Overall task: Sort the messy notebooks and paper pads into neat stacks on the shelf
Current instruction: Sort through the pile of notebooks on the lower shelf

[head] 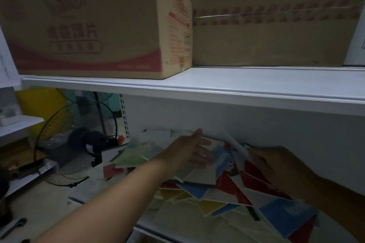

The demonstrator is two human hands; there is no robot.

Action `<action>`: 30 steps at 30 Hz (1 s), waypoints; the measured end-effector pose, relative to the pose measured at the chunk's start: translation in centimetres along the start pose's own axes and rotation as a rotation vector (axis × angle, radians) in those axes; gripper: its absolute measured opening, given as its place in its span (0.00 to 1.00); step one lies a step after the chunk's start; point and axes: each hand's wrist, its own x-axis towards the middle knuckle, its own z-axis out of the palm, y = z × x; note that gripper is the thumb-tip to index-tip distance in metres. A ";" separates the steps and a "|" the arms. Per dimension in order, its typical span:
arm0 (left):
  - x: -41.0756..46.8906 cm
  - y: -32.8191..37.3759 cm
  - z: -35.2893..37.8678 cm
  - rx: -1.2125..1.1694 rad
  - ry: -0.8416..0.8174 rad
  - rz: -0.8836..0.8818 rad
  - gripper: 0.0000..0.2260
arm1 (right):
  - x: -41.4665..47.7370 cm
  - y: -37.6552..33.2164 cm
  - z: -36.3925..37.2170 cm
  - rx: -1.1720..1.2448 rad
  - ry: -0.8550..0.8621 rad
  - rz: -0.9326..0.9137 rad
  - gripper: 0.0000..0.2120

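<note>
**Unsorted notebooks (207,189) on lower shelf (144,226)**

Sprawled at all angles, overlapping, none stacked. Over heap, left grip (194,151) flat-fingered, holding nothing; right grip (276,165) curled round white pad (235,144), tilted up. Likely light, thin, floppy, slick-covered: best taken by spine edge, several squared together, thumb on top.

notebooks (209,187) lie jumbled (overlapping, askew) on the shelf (197,221).

The left cardboard box (88,25) and right cardboard box (276,41) are matt brown card. The upper shelf (217,87) looks smooth and white-painted. The notebooks (223,163) have coloured paper covers.
</note>
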 end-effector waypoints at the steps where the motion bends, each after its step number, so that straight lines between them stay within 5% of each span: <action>1: -0.1 0.0 0.0 -0.097 -0.074 -0.069 0.27 | 0.6 -2.0 0.1 0.017 0.097 -0.027 0.39; 3: -0.6 0.2 0.3 -0.236 -0.188 -0.104 0.25 | 2.2 -7.0 0.8 0.076 0.214 -0.055 0.24; 5: -0.8 0.2 -0.2 -0.331 -0.090 -0.015 0.19 | 3.7 -11.5 1.8 0.234 0.109 -0.009 0.12; 7: -1.3 0.3 -2.2 -0.312 0.199 0.113 0.12 | 5.2 -14.1 2.8 0.473 -0.003 0.091 0.14; 10: -2.2 0.1 -7.3 -0.326 0.480 0.233 0.08 | 7.1 -14.1 5.4 0.660 0.059 0.173 0.11; 11: -2.7 0.0 -9.2 -0.312 0.534 0.253 0.08 | 7.7 -14.0 6.5 0.567 0.028 0.196 0.09; 14: -4.6 -0.5 -14.5 -0.289 0.633 0.265 0.09 | 8.6 -14.4 10.0 0.091 -0.297 0.123 0.30; 16: -5.9 -1.1 -17.3 -0.309 0.635 0.207 0.09 | 8.8 -14.8 10.8 -0.119 -0.453 0.103 0.33; 20: -8.6 -2.2 -21.0 -0.328 0.538 -0.082 0.10 | 9.2 -14.7 9.6 -0.127 -0.481 0.052 0.19; 23: -9.5 -3.0 -22.5 -0.257 0.484 -0.204 0.15 | 9.3 -15.4 7.7 -0.287 -0.319 0.005 0.13; 27: -9.5 -3.3 -22.1 -0.354 0.398 -0.173 0.22 | 8.4 -17.7 6.9 -0.087 0.059 -0.224 0.14; 30: -9.1 -3.4 -21.1 -0.437 0.338 -0.142 0.24 | 7.9 -20.3 8.6 0.102 -0.013 -0.438 0.18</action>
